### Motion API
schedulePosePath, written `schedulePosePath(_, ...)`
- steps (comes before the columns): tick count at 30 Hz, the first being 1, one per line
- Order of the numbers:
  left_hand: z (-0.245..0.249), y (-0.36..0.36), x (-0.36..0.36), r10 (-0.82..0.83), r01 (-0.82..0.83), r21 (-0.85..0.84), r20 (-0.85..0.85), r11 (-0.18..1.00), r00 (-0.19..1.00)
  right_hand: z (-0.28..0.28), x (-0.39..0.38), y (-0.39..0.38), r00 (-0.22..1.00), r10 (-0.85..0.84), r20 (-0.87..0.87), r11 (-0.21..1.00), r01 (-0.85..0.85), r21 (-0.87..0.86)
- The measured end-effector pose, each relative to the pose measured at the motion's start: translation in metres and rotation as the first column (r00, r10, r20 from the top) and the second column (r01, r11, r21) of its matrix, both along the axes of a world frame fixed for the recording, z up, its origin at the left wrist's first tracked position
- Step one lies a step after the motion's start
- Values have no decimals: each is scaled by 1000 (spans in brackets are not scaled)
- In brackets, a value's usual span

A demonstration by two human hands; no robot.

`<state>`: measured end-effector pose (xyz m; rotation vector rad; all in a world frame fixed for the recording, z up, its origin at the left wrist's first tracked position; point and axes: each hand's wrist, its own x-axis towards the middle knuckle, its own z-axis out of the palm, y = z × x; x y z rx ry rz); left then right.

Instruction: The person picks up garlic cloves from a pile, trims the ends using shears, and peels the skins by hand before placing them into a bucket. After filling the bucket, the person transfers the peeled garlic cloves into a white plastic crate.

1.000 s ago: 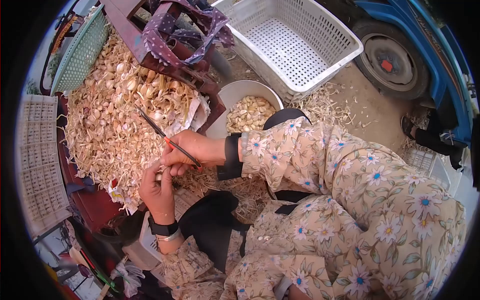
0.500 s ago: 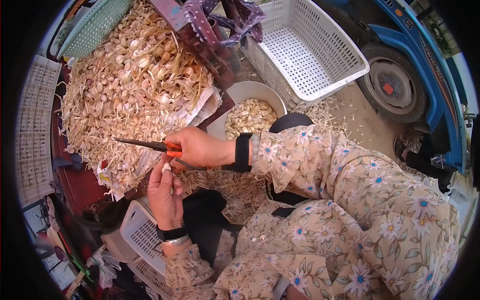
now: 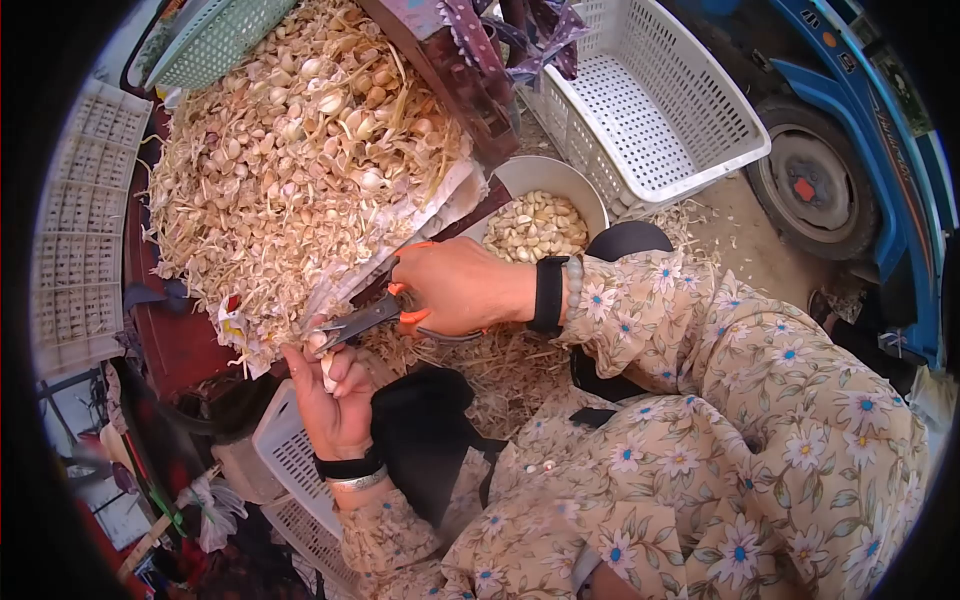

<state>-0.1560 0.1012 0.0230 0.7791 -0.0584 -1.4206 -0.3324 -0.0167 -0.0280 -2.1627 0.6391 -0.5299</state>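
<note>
My right hand (image 3: 462, 288) is closed round a pair of scissors (image 3: 362, 318) with orange handles and dark blades. The blades point left and down, their tips right at the garlic clove (image 3: 328, 372) that my left hand (image 3: 338, 408) pinches between thumb and fingers. Just beyond both hands lies a large heap of garlic (image 3: 290, 130), cloves mixed with dry skins and stalks, on a red surface. Near my right wrist stands a pale bucket (image 3: 590, 187) partly filled with peeled-looking garlic cloves (image 3: 537, 226).
White perforated crates stand at the back (image 3: 690, 182) and beside my left forearm (image 3: 283, 432). A green basket (image 3: 215, 45) sits at the heap's far left, near another white crate (image 3: 88, 230). Garlic skins (image 3: 500, 378) litter the ground below my hands. A blue vehicle's wheel (image 3: 812, 180) is at right.
My right hand has turned the scissors, bringing their blades down to the clove in my left hand. My left hand has tilted and opened its palm upward. The view has shifted slightly.
</note>
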Motion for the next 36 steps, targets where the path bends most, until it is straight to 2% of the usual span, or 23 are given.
schedulePosePath(2, 9, 0, -2, 31, -31, 32, 10, 999, 999, -4, 0, 0, 1000, -7, 19, 1000, 6, 31)
schedulePosePath(5, 2, 5, 0, 73, -94, 108, 182, 990, 981, -5, 0, -1, 1000, 0, -29, 998, 1, 58)
schedulePosePath(8, 1, 9, -7, -48, -27, 129, 548, 991, 835, -5, -1, 1, 1000, -1, -17, 1000, 1, -16)
schedulePosePath(11, 0, 14, -7, -145, 12, 188, 713, 982, 686, -8, -2, 3, 1000, 22, 19, 991, -19, -129)
schedulePosePath(14, 5, 15, -10, -191, 52, 208, 733, 977, 652, -19, 0, 2, 997, 42, 60, 983, -31, -182)
schedulePosePath(20, 13, 18, -16, -218, 70, 223, 761, 972, 611, -11, -4, 5, 995, 92, -34, 993, -94, -74)
schedulePosePath(24, 18, 21, -19, -224, 81, 221, 768, 972, 600, -5, -6, 5, 992, 118, -47, 988, -122, -92)
schedulePosePath(33, 12, 29, -17, -158, 34, 180, 742, 983, 651, -6, -3, 11, 992, 98, -77, 990, -106, -98)
schedulePosePath(36, 6, 34, -14, -153, 45, 162, 760, 986, 632, -8, 0, 11, 988, 108, -107, 992, -114, -56)
